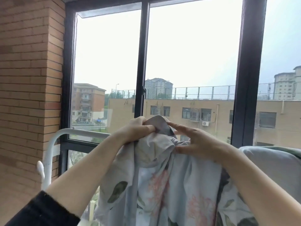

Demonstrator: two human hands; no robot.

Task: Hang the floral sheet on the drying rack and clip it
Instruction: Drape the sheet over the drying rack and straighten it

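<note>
In the lower centre of the frame, the floral sheet (162, 180) hangs bunched in front of the white drying rack (48, 149), whose bar shows at lower left. The left hand (138, 129) clenches the sheet's raised top fold. The right hand (195, 141) is spread, its straight forefinger and thumb touching the cloth.

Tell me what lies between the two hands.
A bunched fold of the floral sheet, seen in the head view: the left hand grips it, the right hand touches it.
</note>
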